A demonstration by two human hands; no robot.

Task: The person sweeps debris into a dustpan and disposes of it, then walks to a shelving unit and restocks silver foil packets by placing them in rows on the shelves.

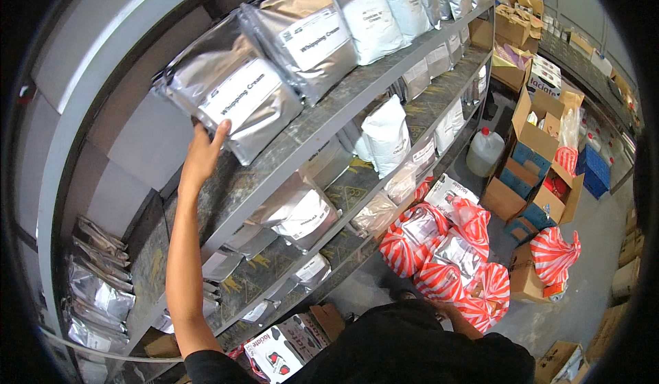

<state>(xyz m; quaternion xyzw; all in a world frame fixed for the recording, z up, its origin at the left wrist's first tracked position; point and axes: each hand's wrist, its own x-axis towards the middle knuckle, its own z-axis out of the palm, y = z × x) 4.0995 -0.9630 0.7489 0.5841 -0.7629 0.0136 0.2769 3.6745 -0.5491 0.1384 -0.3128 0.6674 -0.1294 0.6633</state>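
Observation:
My left hand (206, 149) reaches up to the top shelf and pinches the lower left edge of a silver foil pouch (257, 113). The thumb lies on the pouch's front and the fingers go behind it. That pouch is plump, has a white label, and leans at the near end of a row. Right beside it stands a similar silver pouch (317, 58), then white pouches (371, 24) farther along. Of my right arm only a bit of bare skin shows beside my dark shirt; the fingers of my right hand are hidden.
Lower shelves of the metal rack (274, 178) hold more pouches. Red-and-white striped bags (412, 247) lie on the floor to the right, near open cardboard boxes (535, 137), a whitish jug (485, 154) and a blue crate (594, 171). A white printed carton (274, 353) stands below.

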